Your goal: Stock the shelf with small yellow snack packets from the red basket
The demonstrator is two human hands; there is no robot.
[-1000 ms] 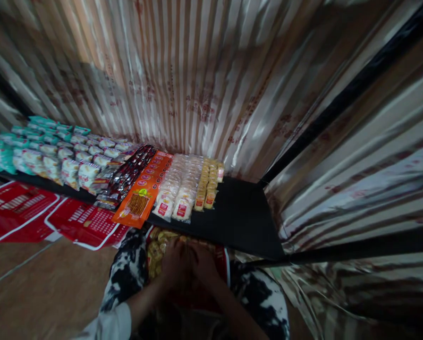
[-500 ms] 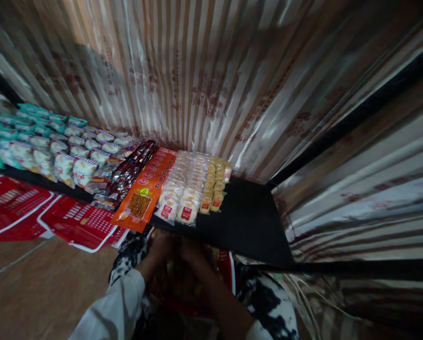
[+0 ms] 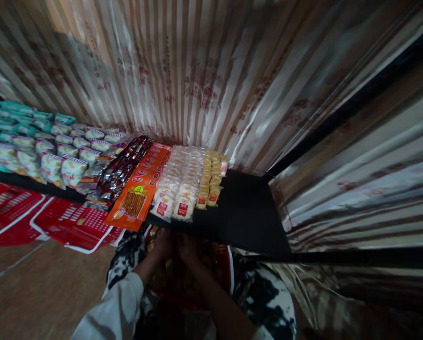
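Just below the shelf's front edge, my left hand (image 3: pixel 164 244) reaches into a red bag (image 3: pixel 230 269) with a white rim, between my knees. My right hand (image 3: pixel 187 249) is in the same bag, close beside the left. Dim golden snack packets (image 3: pixel 183 283) fill the bag under both hands. Deep shadow covers my fingers, so what they hold does not show. Above them on the black shelf (image 3: pixel 247 217) stand rows of clear-wrapped white rice crackers (image 3: pixel 174 184) and, to their right, yellow snack packets (image 3: pixel 208 182).
Left along the shelf lie an orange snack bag (image 3: pixel 133 203), dark red and silver packets (image 3: pixel 121 174), white packets (image 3: pixel 73 167) and teal packets (image 3: pixel 20 118). Red bags (image 3: pixel 73 222) stand below the shelf. Striped sheeting (image 3: pixel 183 71) hangs behind; black frame bars (image 3: pixel 339 113) run at the right.
The view has shifted slightly, so the shelf and its packets sit a little further left. Both hands stay inside the red bag, with only slight movement.
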